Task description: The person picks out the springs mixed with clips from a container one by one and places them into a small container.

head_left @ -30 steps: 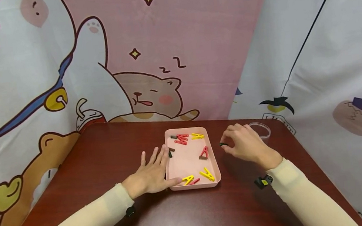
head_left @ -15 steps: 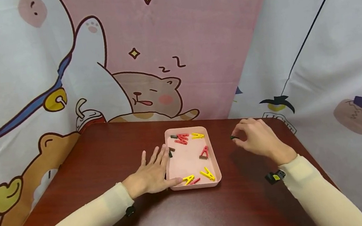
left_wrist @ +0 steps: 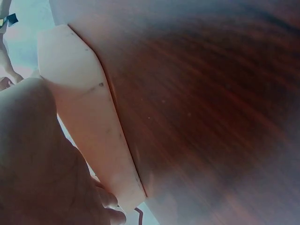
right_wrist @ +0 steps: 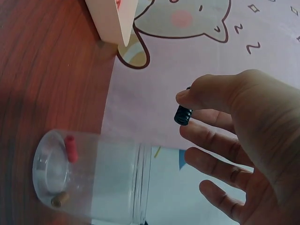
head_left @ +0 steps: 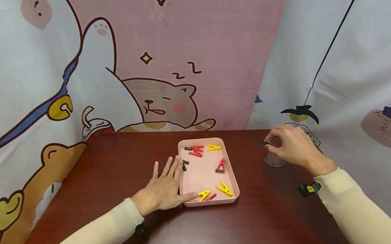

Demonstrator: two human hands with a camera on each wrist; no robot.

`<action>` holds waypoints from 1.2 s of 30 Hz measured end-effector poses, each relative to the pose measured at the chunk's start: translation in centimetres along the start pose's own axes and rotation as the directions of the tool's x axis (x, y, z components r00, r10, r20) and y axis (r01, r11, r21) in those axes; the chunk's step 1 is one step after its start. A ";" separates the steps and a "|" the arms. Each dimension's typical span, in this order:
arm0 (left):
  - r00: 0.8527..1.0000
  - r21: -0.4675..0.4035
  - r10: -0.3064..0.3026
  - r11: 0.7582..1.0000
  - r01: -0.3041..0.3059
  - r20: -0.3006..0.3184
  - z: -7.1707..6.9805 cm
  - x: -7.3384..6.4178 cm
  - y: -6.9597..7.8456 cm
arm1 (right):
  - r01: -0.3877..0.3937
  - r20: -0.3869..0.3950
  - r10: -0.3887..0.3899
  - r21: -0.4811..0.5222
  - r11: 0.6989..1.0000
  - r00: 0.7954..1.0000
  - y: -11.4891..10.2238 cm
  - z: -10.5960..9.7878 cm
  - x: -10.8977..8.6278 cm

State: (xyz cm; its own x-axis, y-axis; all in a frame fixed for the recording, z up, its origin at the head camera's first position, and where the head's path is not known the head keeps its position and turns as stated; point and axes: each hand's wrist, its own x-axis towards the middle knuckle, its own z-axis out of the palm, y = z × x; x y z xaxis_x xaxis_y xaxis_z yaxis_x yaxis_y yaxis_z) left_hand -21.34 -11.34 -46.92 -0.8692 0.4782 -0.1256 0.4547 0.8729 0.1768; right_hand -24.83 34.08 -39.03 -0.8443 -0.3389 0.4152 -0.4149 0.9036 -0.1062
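Right hand [head_left: 296,146] nearer, thumb and forefinger pinched on small dark-green ribbed cylinder [right_wrist: 183,115]. Cylinder sits higher than mouth of clear round plastic jar [right_wrist: 117,180], just off to its left; long axis near level, crossing jar's upright axis. Other fingers loosely splayed, back of hand up. Left hand [head_left: 163,188] flat, fingers spread against left rim of pale-pink rectangular tray [head_left: 208,175].

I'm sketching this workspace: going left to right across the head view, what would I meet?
Left sleeve, left grip, pink tray, clear jar, right sleeve. The right grip is left out, since it overlaps the jar in this view.
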 end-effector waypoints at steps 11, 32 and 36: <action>1.000 -0.031 0.006 1.000 -0.006 -0.012 0.2 -0.4 -0.2 | -0.097 0.035 0.097 -0.012 0.995 0.995 2.1 -0.2 -0.9; 0.992 -0.004 0.096 0.995 -0.096 -0.076 -0.1 -1.8 -1.1 | -0.187 0.073 0.187 -0.006 0.982 0.980 5.5 -0.9 -1.2; 0.990 -0.002 0.111 0.994 -0.112 -0.089 0.0 -1.7 -1.2 | -0.197 0.087 0.197 -0.009 0.980 0.977 5.8 -0.8 -1.2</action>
State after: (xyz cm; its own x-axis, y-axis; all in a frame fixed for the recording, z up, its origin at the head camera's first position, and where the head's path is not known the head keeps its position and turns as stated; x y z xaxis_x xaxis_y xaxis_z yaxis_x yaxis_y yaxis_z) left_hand -20.38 -13.23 -46.88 -0.8270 0.5620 -0.0175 0.5488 0.8136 0.1921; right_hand -25.96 39.93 -39.38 -0.9356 -0.1757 0.3063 -0.2375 0.9550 -0.1775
